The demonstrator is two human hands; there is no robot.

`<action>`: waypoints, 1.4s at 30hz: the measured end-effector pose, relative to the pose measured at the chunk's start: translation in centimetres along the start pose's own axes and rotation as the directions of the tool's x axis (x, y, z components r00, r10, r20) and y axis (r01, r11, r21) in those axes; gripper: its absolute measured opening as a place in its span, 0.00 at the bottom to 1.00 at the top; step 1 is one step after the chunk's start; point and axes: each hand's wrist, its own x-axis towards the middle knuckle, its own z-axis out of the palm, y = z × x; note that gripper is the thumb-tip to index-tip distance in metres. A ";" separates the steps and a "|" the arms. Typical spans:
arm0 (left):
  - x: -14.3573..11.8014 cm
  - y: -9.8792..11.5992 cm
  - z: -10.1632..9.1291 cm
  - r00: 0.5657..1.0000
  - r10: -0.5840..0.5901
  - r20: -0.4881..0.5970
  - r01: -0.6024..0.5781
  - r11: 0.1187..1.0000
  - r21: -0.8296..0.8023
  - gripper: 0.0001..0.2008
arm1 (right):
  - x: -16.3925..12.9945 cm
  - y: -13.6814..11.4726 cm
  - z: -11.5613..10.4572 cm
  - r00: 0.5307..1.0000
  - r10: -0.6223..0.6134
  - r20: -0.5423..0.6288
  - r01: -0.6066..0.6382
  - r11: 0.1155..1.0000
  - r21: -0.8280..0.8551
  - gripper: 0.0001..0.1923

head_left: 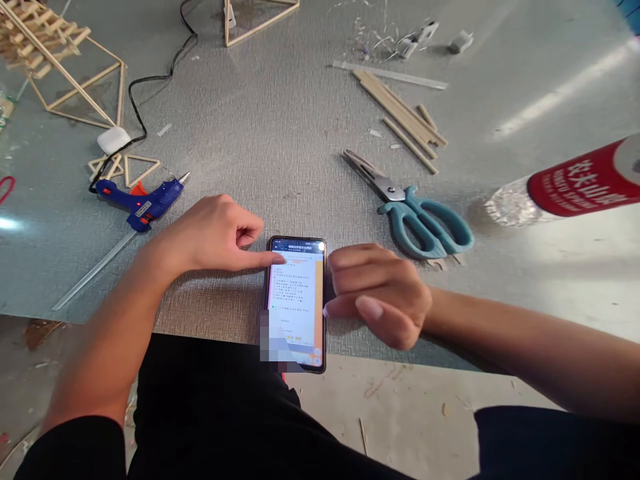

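Observation:
A smartphone (296,293) with its screen lit, showing lines of text, lies at the table's near edge, its lower end reaching past it. My left hand (213,233) is at its left, fingers curled in with nothing in them and the thumb stretched onto the upper screen. On the other side, my right hand (380,290) is closed, its curled fingers close against the phone's right edge; whether they touch it I cannot tell. Scissors with blue-green handles (433,223) lie beyond my right hand. A blue hot glue gun (145,200) rests beyond my left forearm, a clear glue stick (95,270) in its back.
Wooden sticks (400,110) lie beyond the scissors. A red-labelled bottle (580,177) lies at the right. Stick frames (107,83) stand at the far left near a black cord (143,100). Wire lights (385,47) are at the back. My legs are below the table edge.

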 end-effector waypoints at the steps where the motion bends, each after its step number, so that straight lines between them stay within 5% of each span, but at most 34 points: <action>1: 0.0 0.0 0.0 1.000 0.004 0.001 -0.004 1.000 0.002 0.32 | 0.0 -0.2 0.1 0.997 -0.056 0.061 0.058 0.998 -0.033 0.23; 6: 0.3 0.0 0.4 1.000 0.001 0.019 -0.001 1.000 0.020 0.32 | -0.2 -1.1 0.4 0.947 -0.212 0.240 0.247 0.961 -0.127 0.21; 20: 0.2 -0.3 0.8 1.000 -0.011 -0.002 0.011 0.999 -0.045 0.33 | -0.4 -1.1 1.2 0.967 -0.185 0.174 0.195 0.980 -0.038 0.20; 24: 0.1 0.0 0.4 1.000 0.010 0.007 -0.009 0.997 -0.077 0.32 | -0.2 -0.6 0.8 0.980 -0.132 0.146 0.149 0.982 -0.115 0.04; 29: 0.2 0.0 0.2 1.000 0.013 0.011 -0.012 0.997 -0.081 0.31 | -0.1 0.3 -0.9 0.950 0.141 0.280 -0.062 0.960 -0.272 0.45; 31: 0.2 -0.1 0.1 1.000 0.011 -0.003 -0.011 0.998 -0.067 0.31 | -0.3 0.5 -1.4 0.925 0.202 0.322 -0.116 0.957 -0.267 0.54; 42: 0.3 -0.5 -0.1 0.999 0.012 0.032 -0.011 0.999 -0.046 0.29 | -0.8 0.4 -1.4 0.887 0.226 0.403 -0.104 0.948 -0.301 0.58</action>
